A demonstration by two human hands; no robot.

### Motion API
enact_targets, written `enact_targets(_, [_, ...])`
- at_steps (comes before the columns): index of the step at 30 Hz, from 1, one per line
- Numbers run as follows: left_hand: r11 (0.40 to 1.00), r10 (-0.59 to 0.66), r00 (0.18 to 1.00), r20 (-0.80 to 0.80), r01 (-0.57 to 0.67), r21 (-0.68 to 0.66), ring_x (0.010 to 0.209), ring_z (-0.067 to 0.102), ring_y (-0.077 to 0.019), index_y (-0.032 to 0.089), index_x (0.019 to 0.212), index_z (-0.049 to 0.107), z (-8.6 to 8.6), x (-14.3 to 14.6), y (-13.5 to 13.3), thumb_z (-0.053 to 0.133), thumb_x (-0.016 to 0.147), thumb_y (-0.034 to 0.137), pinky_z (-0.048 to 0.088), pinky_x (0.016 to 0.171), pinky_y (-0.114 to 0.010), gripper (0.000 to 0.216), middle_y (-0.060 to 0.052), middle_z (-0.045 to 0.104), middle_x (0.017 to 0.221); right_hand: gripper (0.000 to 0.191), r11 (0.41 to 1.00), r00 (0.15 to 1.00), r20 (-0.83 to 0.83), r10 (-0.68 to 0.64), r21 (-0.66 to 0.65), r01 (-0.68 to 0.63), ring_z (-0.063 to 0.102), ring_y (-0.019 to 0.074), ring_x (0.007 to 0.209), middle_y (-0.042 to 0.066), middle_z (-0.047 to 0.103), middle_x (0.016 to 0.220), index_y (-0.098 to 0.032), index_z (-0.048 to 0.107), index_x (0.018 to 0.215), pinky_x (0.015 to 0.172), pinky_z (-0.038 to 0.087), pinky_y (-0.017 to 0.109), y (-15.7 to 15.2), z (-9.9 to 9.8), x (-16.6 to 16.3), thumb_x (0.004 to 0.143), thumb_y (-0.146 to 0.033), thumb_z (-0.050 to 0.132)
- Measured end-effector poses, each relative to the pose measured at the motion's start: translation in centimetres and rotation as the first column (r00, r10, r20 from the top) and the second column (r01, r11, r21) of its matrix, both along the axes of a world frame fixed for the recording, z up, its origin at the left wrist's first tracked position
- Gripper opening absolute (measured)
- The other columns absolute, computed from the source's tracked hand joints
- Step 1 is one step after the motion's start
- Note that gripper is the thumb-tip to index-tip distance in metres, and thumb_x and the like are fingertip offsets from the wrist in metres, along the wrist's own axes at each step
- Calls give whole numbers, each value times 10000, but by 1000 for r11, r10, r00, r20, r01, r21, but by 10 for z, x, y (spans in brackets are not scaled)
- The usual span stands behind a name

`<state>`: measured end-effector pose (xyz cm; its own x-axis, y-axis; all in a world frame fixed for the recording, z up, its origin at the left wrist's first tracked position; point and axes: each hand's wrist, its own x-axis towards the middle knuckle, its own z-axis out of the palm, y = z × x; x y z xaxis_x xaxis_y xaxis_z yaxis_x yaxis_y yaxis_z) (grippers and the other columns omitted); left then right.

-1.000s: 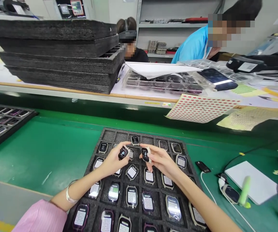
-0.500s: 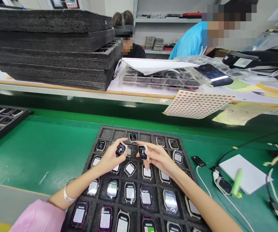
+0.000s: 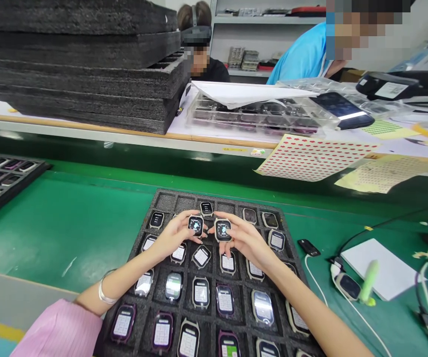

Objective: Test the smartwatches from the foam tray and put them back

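Above the far part of a black foam tray [image 3: 163, 198], my left hand [image 3: 178, 232] is closed on a smartwatch case [image 3: 195, 226] without a strap, its lit dial facing me. Close beside it, my right hand [image 3: 241, 237] grips a second smartwatch case [image 3: 223, 230] with a similar lit dial, thumb on the screen. Below the hands, several more strapless watches sit in the tray's compartments. One lies diagonally in its slot, a watch [image 3: 201, 257] with a white list on its screen. Another watch [image 3: 207, 208] with a dark menu screen lies just beyond my fingertips.
Stacked black foam trays [image 3: 76, 74] stand on the shelf at left, near clear plastic trays [image 3: 236, 116] and a phone [image 3: 342, 110]. A sticker sheet [image 3: 312, 157] hangs over the shelf edge. Cables, a white pad [image 3: 383, 267] and a green pen-like object [image 3: 369, 282] lie at right. Two co-workers sit opposite.
Both watches have turned so their screens face me more squarely. My left hand has shifted slightly right, bringing the watches level. The camera view has tilted down a little.
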<state>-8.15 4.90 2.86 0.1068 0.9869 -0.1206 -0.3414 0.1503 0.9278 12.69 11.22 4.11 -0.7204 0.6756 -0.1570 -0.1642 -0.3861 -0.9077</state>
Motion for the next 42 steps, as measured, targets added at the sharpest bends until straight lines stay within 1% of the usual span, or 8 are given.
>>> enact_targets(8, [1000, -13, 1000, -29, 13, 28, 860, 661, -231, 157, 1186, 501, -2, 0, 0, 575, 727, 172, 572, 705, -355, 466, -86, 652, 995, 473, 998, 999, 23, -32, 46, 31, 705, 229, 621, 160, 667, 1091, -176, 501, 1285, 465, 529, 291, -3, 1, 0, 828, -233, 607])
enact_targets(19, [996, -46, 996, -71, 51, 71, 868, 645, -209, 167, 1197, 496, -4, -1, 0, 576, 762, 174, 570, 699, -323, 443, -78, 645, 986, 495, 979, 991, 111, -76, 196, 53, 687, 187, 571, 130, 687, 1029, -189, 494, 1284, 432, 526, 257, -5, -6, -1, 835, -302, 671])
enact_targets(25, [993, 9, 995, -97, 3, 121, 937, 628, -212, 170, 1221, 465, -10, -1, 2, 553, 743, 130, 567, 725, -308, 488, -86, 639, 1053, 743, 973, 992, 124, 40, 223, -67, 687, 181, 733, 121, 623, 1148, -242, 342, 1404, 561, 571, 271, -8, -4, 0, 776, -219, 738])
enact_targets(27, [992, 29, 995, -101, -17, 126, 988, 612, -215, 169, 1224, 456, -10, -2, 2, 546, 728, 111, 564, 745, -301, 508, -86, 637, 1075, 767, 972, 990, 125, 56, 218, -83, 684, 176, 744, 128, 596, 1190, -253, 316, 1413, 568, 569, 272, -8, -4, -1, 774, -205, 737])
enact_targets(30, [992, 41, 994, -98, -29, 120, 1010, 608, -223, 167, 1227, 450, -9, -2, 3, 543, 724, 106, 565, 752, -305, 515, -91, 639, 1078, 730, 973, 989, 133, 61, 215, -89, 690, 183, 759, 129, 588, 1195, -251, 316, 1398, 579, 567, 278, -8, -4, -1, 790, -200, 716])
enact_targets(33, [991, 49, 995, -82, -38, 130, 977, 626, -229, 165, 1220, 460, -8, -2, 3, 556, 749, 134, 571, 734, -317, 483, -91, 652, 1027, 623, 963, 983, 180, 31, 258, -78, 691, 199, 769, 103, 624, 1106, -240, 388, 1332, 600, 571, 300, -5, -4, 1, 796, -211, 704])
enact_targets(37, [992, 19, 998, -54, -12, 128, 891, 650, -218, 159, 1211, 468, -7, -1, 2, 614, 803, 241, 576, 696, -319, 441, -93, 662, 978, 510, 911, 960, 272, -58, 409, -61, 657, 192, 798, 62, 646, 981, -219, 494, 1206, 679, 567, 321, 5, -7, 5, 754, -203, 731])
enact_targets(42, [995, 22, 999, -44, -18, 102, 812, 658, -198, 159, 1169, 497, -5, 0, 1, 671, 801, 330, 575, 653, -296, 441, -82, 662, 928, 517, 856, 929, 356, -99, 506, -103, 659, 203, 802, 77, 647, 1007, -206, 465, 1248, 709, 567, 354, 15, -19, 9, 776, -218, 676])
